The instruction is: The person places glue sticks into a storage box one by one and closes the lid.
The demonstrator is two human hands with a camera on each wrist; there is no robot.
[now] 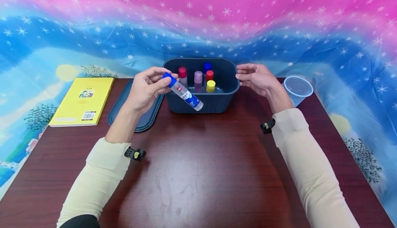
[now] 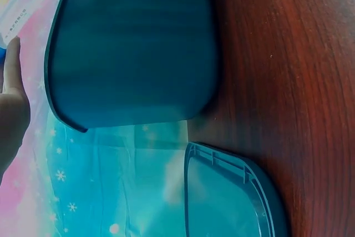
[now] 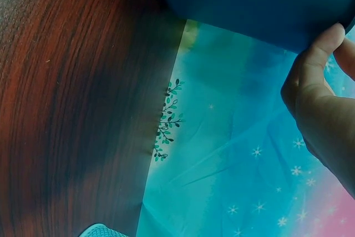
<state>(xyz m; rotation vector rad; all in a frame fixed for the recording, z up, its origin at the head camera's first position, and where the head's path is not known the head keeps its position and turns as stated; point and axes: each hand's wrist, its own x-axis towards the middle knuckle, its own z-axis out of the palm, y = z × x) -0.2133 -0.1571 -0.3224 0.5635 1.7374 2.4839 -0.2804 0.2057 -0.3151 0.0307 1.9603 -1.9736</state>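
My left hand [image 1: 144, 88] pinches a clear glue stick [image 1: 186, 93] by its blue cap. The stick slants down to the right across the front rim of a dark blue-grey bin [image 1: 198, 103]. Inside the bin stand several more glue sticks, among them one with a purple cap [image 1: 198, 77] and one with a yellow cap [image 1: 211, 85]. My right hand [image 1: 255, 78] touches the bin's right rim with its fingertips. In the right wrist view, the thumb [image 3: 327, 40] lies right at that rim. Only part of my left hand [image 2: 12, 104] shows in the left wrist view.
Left of the bin a matching lid [image 1: 144, 119] lies on the dark wooden table [image 1: 198, 166], partly hidden by my left forearm. A yellow book [image 1: 82, 100] lies farther left. At the right stands a light blue mesh cup [image 1: 297, 88]. Patterned cloth hangs behind.
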